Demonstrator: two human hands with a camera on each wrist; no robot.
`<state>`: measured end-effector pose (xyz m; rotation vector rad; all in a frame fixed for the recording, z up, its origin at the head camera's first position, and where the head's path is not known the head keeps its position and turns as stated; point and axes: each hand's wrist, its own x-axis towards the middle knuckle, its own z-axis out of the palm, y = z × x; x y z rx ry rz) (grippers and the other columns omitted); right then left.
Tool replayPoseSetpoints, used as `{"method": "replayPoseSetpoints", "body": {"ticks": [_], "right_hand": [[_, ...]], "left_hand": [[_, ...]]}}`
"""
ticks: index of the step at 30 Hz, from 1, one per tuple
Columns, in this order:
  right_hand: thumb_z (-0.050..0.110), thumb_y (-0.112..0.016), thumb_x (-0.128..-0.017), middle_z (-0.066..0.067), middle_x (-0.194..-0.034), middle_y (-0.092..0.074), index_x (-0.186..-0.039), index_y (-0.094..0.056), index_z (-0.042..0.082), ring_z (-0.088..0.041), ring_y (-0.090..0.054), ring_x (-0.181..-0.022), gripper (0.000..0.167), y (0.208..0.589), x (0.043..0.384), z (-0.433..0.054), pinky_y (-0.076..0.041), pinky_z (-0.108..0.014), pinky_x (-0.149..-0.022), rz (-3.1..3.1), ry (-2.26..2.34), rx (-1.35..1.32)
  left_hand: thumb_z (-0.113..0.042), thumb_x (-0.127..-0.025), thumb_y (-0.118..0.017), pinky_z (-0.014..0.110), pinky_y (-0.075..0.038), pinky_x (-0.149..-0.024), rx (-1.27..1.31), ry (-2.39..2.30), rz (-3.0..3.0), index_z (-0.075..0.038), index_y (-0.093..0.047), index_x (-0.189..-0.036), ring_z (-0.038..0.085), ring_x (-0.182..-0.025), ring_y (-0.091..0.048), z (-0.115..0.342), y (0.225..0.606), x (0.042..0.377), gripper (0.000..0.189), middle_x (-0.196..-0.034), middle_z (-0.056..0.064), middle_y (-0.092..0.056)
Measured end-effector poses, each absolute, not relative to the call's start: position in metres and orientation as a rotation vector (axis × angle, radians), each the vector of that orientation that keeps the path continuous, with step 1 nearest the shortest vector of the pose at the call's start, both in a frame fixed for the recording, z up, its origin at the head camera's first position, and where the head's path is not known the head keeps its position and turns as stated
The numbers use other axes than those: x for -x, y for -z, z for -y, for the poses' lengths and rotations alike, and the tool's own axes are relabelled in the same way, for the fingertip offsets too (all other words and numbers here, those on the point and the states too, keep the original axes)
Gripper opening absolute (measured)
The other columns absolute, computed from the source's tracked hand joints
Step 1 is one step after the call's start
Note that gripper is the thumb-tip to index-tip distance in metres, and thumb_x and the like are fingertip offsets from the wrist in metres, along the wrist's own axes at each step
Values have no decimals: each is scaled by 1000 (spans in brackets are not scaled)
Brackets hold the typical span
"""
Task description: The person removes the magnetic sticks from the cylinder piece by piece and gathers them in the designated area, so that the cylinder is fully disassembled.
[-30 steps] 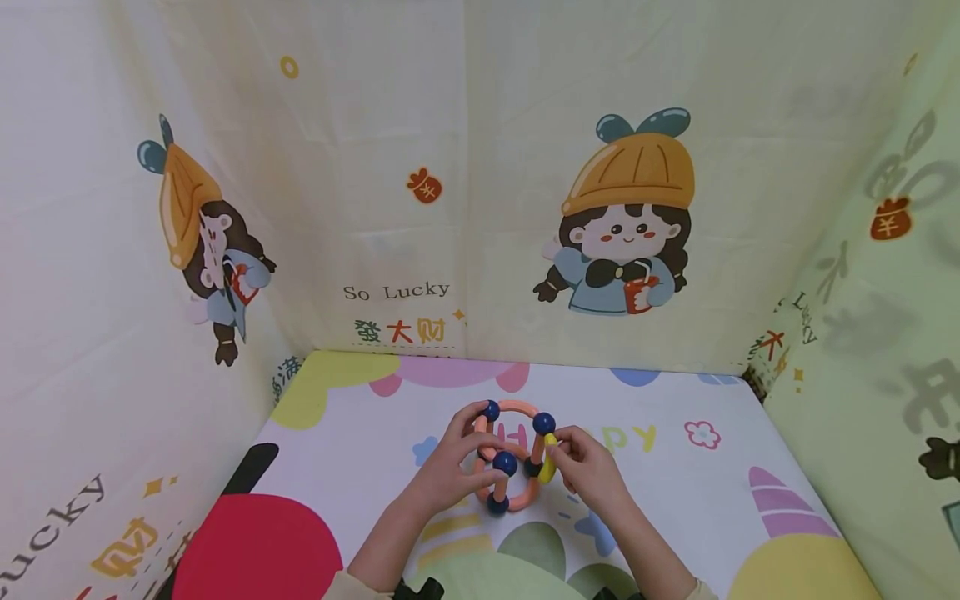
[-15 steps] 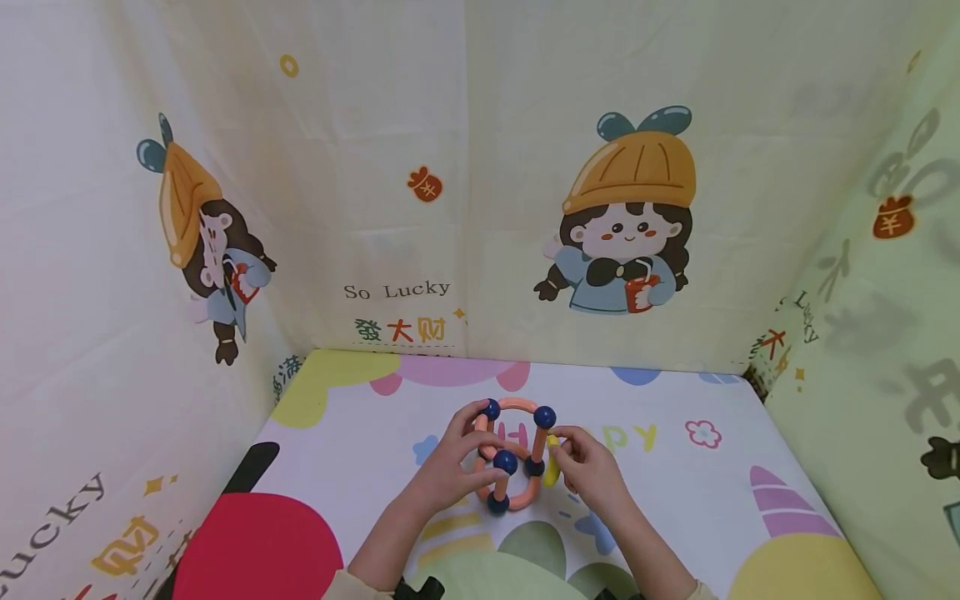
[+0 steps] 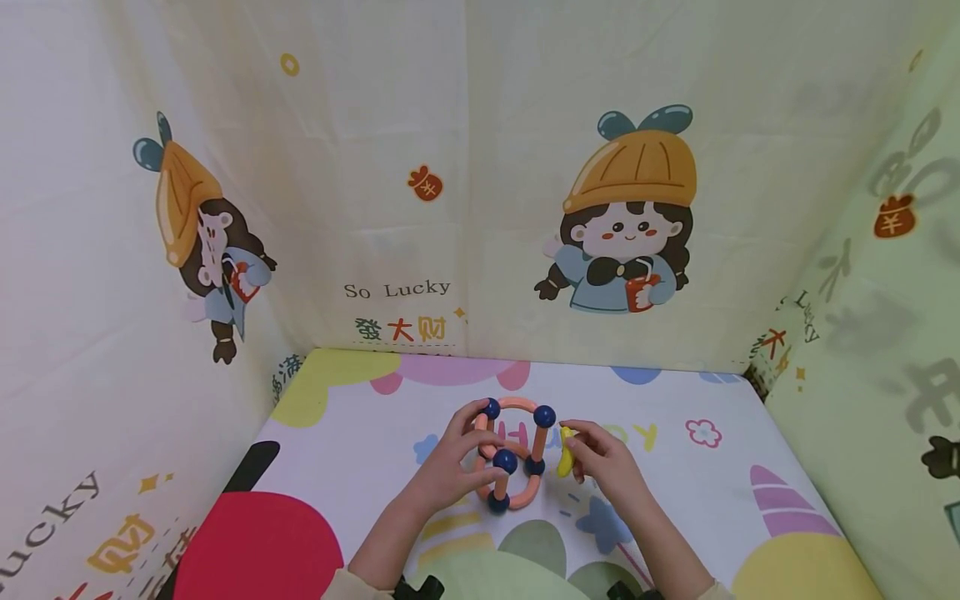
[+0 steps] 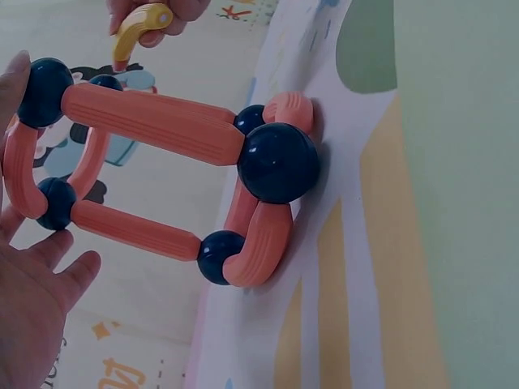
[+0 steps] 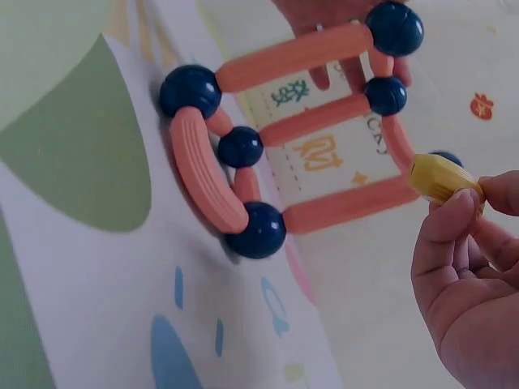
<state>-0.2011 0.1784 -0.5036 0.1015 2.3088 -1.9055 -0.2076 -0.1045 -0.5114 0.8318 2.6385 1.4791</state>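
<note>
A frame of salmon rods (image 3: 540, 442) and dark blue balls (image 3: 544, 416), like a magnetic stick-and-ball toy, stands upright on the table. Its lower ring is joined by upright rods to balls above, with curved rods on top at the far side. My left hand (image 3: 452, 467) holds it from the left, thumb at the near top ball (image 4: 45, 92) and fingers at the far left one. Between thumb and fingertips, my right hand (image 3: 609, 467) pinches a short curved yellow rod (image 3: 565, 452). The rod is right of the frame, apart from it in the head view.
The tabletop (image 3: 675, 492) has a printed cloth with colourful shapes. Pale printed curtains (image 3: 495, 250) enclose the back and both sides. A black strip (image 3: 253, 467) lies along the left edge, beside a large red shape (image 3: 258, 546).
My right hand has drawn the yellow rod away from the frame's right side, to the right. The left hand and the frame have stayed in place.
</note>
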Motion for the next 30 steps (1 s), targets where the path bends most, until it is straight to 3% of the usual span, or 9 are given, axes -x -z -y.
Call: {"method": "replayPoseSetpoints", "body": {"ticks": [12, 23, 30], "right_hand": [[33, -62, -98, -8, -98, -56, -137, -57, 21, -24, -59, -76, 41, 524, 222, -215, -57, -31, -73, -2242, 1879, -299], [22, -61, -99, -5, -99, -59, -141, -46, 6, -20, -64, -81, 47, 550, 238, -249, -59, -29, -77, -2154, 1976, -236], [22, -63, -97, -8, -97, -65, -136, -49, 5, -18, -63, -73, 44, 563, 248, -268, -57, -27, -68, -2260, 1866, -239]], "left_hand": [[-47, -85, -74, 54, -41, -110, -818, -1501, -2628, -37, -66, -115, 30, -146, -34, 104, 513, 209, 32, -162, -10, -17], [-48, -85, -74, 55, -41, -110, -798, -1503, -2607, -29, -68, -117, 30, -146, -33, 104, 511, 208, 37, -163, -11, -15], [-50, -85, -73, 54, -42, -109, -782, -1487, -2612, -25, -69, -119, 29, -146, -34, 104, 513, 210, 42, -163, -13, -15]]}}
